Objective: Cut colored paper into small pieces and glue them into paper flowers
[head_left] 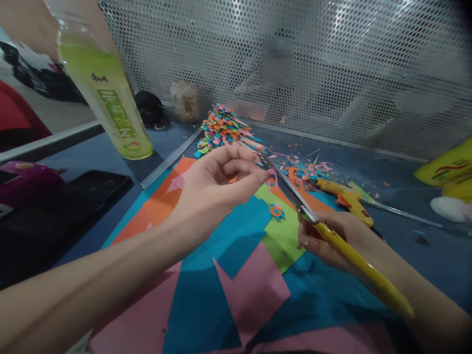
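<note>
My left hand (228, 177) is closed in a pinch on a small curled strip of pink paper (273, 178). In my right hand (328, 238) are scissors (295, 191) with yellow handles, their blades pointing up and left beside the pink paper. Whether the blades touch the strip I cannot tell. Beneath both hands lie overlapping coloured sheets, among them a blue sheet (236, 236), a pink sheet (258, 290) and a green sheet (283, 236). A small blue and orange paper flower (276, 212) rests on the green sheet.
Behind my left hand stands a pile of coloured paper pieces (224, 128). Paper scraps (317, 169) lie near a yellow glue gun (348, 199). A drink bottle (106, 98), a black phone (92, 191) and a purple object (33, 184) are at left. A perforated metal panel (228, 44) borders the back.
</note>
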The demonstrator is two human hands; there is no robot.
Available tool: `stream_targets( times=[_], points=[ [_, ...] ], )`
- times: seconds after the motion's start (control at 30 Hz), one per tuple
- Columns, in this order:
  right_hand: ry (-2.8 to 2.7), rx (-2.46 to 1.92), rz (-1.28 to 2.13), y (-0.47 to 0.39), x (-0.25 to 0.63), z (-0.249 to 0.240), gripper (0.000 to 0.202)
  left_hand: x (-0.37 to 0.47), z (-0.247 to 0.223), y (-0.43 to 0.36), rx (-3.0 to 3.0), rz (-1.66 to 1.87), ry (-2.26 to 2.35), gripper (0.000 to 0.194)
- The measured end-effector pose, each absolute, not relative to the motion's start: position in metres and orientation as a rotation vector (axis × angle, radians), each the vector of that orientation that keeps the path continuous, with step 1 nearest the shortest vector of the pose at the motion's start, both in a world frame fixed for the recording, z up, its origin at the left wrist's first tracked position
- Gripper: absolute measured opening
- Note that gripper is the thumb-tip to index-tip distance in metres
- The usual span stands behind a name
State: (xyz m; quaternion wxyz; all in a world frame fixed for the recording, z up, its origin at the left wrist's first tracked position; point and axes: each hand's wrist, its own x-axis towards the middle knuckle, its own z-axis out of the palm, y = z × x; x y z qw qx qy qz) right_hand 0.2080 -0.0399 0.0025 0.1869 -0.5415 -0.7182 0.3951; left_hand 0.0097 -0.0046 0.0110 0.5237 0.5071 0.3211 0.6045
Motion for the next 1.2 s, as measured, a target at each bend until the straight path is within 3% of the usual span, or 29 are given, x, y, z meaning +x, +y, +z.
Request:
stream_targets(
  times=[0.27, 1.2],
  points=[
    [-2.011, -1.506, 1.119, -0.0392, 0.2093, 0.0024, 0.031, 0.0085, 0.0105, -0.0035, 1.184, 1.455, 0.779, 0.025],
    [-1.923, -1.516, 1.215, -0.0388, 0.2071, 0.0055, 0.031, 0.0083, 0.0089, -0.0028, 1.227, 1.44, 0.749, 0.024]
  ],
)
